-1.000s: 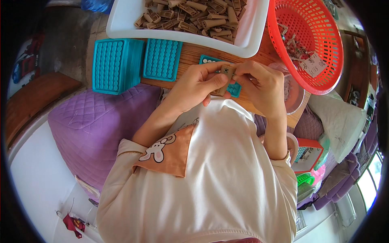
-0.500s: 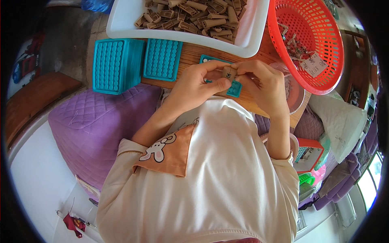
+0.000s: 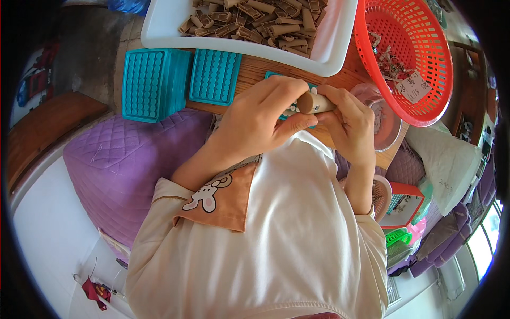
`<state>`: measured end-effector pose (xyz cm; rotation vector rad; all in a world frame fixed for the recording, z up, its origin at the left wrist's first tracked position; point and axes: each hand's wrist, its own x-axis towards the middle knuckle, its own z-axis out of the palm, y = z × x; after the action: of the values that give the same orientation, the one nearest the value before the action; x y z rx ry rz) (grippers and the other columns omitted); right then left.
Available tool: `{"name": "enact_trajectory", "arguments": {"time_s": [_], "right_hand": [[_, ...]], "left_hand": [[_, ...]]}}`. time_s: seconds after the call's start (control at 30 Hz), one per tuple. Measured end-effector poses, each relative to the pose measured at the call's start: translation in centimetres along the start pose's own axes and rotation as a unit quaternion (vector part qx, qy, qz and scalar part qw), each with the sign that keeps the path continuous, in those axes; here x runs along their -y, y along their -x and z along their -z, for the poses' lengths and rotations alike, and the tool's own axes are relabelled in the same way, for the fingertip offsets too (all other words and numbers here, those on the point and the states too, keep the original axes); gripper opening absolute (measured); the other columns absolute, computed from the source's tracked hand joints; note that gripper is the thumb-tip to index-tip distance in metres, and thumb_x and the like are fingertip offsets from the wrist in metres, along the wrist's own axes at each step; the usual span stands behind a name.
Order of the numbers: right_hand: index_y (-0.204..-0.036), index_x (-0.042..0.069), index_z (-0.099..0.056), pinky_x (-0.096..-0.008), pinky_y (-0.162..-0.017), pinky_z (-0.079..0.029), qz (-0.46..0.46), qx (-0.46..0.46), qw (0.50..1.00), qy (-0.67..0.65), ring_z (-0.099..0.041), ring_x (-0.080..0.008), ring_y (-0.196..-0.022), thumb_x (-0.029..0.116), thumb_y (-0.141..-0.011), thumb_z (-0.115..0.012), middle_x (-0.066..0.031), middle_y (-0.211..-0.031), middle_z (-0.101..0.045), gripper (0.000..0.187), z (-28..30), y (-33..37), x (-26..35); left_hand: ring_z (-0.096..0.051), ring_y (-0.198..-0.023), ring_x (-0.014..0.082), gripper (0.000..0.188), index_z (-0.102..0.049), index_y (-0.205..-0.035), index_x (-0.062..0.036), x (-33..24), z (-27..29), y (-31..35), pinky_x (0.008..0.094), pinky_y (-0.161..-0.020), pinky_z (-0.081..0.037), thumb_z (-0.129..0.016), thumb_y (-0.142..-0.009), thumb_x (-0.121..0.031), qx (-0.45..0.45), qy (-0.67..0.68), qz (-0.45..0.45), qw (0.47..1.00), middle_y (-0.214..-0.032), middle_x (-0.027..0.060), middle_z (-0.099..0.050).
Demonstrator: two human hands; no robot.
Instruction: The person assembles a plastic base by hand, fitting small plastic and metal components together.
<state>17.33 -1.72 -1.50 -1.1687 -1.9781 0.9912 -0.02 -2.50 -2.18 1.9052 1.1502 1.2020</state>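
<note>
Both my hands meet above the table, closed around a tan, round-ended plastic piece [image 3: 321, 104]. My left hand [image 3: 265, 112] pinches it near its darker flat end, thumb below and fingers above. The other end lies in the fingers of my right hand [image 3: 349, 123]. A small dark mark shows on the piece's side. Behind and under the hands is a teal tray [image 3: 272, 74], mostly hidden, with small whitish bits showing near the fingers. Part of the piece is covered by my fingers.
Beyond my hands stands a white bin [image 3: 239, 49] of similar tan pieces. To the left are a stack of teal trays [image 3: 151, 85] and a single teal tray [image 3: 215, 77]. At right, a red basket [image 3: 441, 58] of small parts overhangs a pink bowl [image 3: 392, 133].
The tan piece has been turned, so its end face and length now show instead of the marked side. My left hand has rolled over, its back now uppermost.
</note>
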Motion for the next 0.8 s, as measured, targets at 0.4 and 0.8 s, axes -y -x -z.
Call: {"name": "enact_trajectory", "arguments": {"time_s": [0.4, 0.8], "right_hand": [[-0.095, 0.002, -0.055, -0.0329, -0.056, -0.044, 0.007, 0.109, 0.992, -0.057, -0.056, -0.0283, -0.066, 0.011, -0.07, -0.062, -0.0113, -0.077, -0.057, 0.028, 0.2, 0.4, 0.4], [-0.085, 0.0, -0.056, -0.0273, -0.056, -0.044, -0.122, -0.023, 0.991, -0.046, -0.055, -0.0211, -0.06, 0.004, -0.069, -0.064, -0.0103, -0.073, -0.055, 0.019, 1.1, 2.4, 6.7]], "left_hand": [[-0.033, -0.036, 0.0148, 0.033, -0.038, -0.049, -0.0095, 0.7, 0.4, -1.2, 0.0272, -0.033, -0.025, -0.062, -0.062, -0.028, 0.011, -0.09, -0.17, 0.981, -0.047, 0.0007, -0.029], [-0.037, -0.046, 0.0113, 0.031, -0.046, -0.061, -0.0034, 1.3, -0.6, -0.6, 0.0235, -0.041, -0.03, -0.055, -0.077, -0.028, -0.098, 0.024, -0.015, 0.995, -0.055, 0.002, -0.042]]}}
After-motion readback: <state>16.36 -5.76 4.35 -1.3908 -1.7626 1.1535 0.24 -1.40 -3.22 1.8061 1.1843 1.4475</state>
